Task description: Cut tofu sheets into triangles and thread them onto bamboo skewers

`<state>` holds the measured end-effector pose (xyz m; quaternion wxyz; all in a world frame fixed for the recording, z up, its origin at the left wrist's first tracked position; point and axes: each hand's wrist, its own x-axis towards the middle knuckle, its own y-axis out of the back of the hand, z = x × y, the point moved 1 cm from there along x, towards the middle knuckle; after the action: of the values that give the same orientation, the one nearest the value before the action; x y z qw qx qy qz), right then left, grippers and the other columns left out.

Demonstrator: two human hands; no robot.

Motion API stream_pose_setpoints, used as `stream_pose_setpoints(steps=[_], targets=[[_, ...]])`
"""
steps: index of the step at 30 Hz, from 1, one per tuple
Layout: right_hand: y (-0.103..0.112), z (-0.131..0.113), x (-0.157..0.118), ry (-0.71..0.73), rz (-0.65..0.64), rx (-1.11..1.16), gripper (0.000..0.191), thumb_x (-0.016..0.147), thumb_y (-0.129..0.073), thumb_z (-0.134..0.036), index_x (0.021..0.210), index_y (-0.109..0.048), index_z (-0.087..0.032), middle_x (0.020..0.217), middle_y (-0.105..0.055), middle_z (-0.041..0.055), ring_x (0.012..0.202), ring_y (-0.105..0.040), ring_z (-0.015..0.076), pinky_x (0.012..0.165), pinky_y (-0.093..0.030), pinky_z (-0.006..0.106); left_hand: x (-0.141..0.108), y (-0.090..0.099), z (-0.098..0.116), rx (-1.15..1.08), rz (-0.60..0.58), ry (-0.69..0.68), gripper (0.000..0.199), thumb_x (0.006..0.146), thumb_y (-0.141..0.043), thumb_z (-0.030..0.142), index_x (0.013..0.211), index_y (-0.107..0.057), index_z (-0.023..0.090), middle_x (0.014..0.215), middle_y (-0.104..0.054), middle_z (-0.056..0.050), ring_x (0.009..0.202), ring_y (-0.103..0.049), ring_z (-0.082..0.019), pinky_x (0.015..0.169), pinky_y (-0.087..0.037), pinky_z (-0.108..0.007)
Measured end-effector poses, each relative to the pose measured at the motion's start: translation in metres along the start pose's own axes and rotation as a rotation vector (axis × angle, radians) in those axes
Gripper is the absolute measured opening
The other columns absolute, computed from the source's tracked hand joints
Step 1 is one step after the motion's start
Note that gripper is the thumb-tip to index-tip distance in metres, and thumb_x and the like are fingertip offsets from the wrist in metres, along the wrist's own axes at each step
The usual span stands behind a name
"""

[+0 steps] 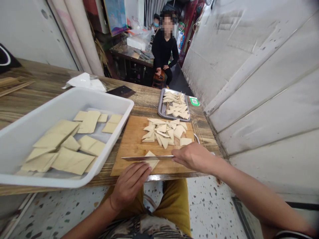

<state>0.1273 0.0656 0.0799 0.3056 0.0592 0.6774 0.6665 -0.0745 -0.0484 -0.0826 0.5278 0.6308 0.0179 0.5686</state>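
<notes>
My right hand [190, 154] is closed round the handle of a kitchen knife [139, 158]. Its long blade lies across a pale square of dried tofu [152, 164] on the wooden cutting board [129, 142]. My left hand [132, 181] presses that square down, fingers together, at the board's near edge and close to the blade. Beyond the knife, a loose heap of tofu triangles [163, 131] covers the board's far part. To the left, a white plastic tub [109, 166] holds several larger tofu sheets [73, 161], some overlapping.
A metal tray [161, 108] with skewered tofu triangles [175, 104] stands behind the board. White plastic packaging [84, 81] and a dark phone-like slab [121, 91] lie behind the tub. Across the room sits a person in black [164, 49]. A white wall [261, 83] bounds the right side.
</notes>
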Motion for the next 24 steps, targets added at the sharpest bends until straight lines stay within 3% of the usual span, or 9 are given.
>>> stream_pose_setpoints(steps=[24], targets=[[-0.011,0.007,0.005,0.042,0.001,-0.003,0.024,0.097,-0.041,-0.033,0.093,-0.058,-0.018,0.068,-0.067,0.0024,0.055,-0.054,0.0119,0.050,-0.020,0.025,-0.001,-0.001,-0.001,-0.021,0.008,-0.003,0.039,0.090,-0.039,0.014,0.128,-0.050,0.015,0.113,-0.064,-0.012,0.114,-0.052,-0.023,0.096,-0.042,-0.042]])
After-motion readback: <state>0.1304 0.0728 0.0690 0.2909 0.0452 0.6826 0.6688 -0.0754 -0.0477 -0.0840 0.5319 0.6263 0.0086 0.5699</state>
